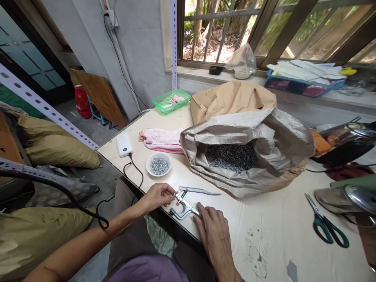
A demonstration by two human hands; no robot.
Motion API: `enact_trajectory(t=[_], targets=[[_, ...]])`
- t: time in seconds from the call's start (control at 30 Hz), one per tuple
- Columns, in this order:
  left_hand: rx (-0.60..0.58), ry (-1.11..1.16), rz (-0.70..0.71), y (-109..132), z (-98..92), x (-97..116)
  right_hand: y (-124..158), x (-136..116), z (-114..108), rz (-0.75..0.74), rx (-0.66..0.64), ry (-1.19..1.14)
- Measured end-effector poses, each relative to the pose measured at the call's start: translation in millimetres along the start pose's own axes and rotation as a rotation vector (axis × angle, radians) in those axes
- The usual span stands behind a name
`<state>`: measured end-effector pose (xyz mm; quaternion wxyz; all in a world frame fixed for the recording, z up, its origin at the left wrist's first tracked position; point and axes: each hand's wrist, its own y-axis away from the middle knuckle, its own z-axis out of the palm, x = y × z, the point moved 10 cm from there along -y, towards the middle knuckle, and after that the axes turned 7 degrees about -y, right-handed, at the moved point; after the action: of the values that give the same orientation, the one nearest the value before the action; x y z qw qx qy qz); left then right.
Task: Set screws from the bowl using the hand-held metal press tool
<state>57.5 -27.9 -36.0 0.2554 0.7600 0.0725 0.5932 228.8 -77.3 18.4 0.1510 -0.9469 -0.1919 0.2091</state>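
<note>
Pliers point(187, 205) are gripped by the right hand point(216, 231), pinched by the left hand point(157, 196), seemingly for loading; alignment is needed next.

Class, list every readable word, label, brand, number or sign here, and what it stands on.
None can be read.
Brown paper sack: faint dark marks, too small.
Shiny red bag: pale markings, too blurred.
White rectangular device: dark spot, too small.
Silver metal pliers: no legible marking.
</note>
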Motion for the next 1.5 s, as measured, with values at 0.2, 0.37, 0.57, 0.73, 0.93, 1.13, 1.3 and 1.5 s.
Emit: enact_trajectory(t=[0.2, 0.37, 0.57, 0.73, 0.93, 1.13, 1.3, 1.5], targets=[[0.018, -0.073, -0.017, -3, 1.9, -14, 2, 5, 11, 0.008, -0.056, 0.02], [-0.02, -0.086, -0.073, -3, 5.0, -12, 0, 4, 13, 0.013, -0.078, -0.007], [0.026, -0.197, 0.012, 2, 1.1, -7, 5, 0, 16, 0.011, -0.074, 0.016], [0.001, -0.314, 0.024, 3, 7.6, -11, 5, -5, 10, -0.023, -0.048, 0.069], [-0.098, -0.529, -0.023, -4, 16.0, -12, 5, -5, 8, -0.01, -0.034, 0.058], [-0.178, -0.66, -0.018, -8, 21.4, -11, 9, -6, 8, -0.001, -0.032, 0.075], [-0.206, -0.737, -0.057, -5, 23.9, -5, 13, -7, 10, 0.006, -0.02, 0.116], [-0.181, -0.767, -0.087, -5, 25.6, -6, 13, -7, 10, 0.03, -0.017, 0.103]])
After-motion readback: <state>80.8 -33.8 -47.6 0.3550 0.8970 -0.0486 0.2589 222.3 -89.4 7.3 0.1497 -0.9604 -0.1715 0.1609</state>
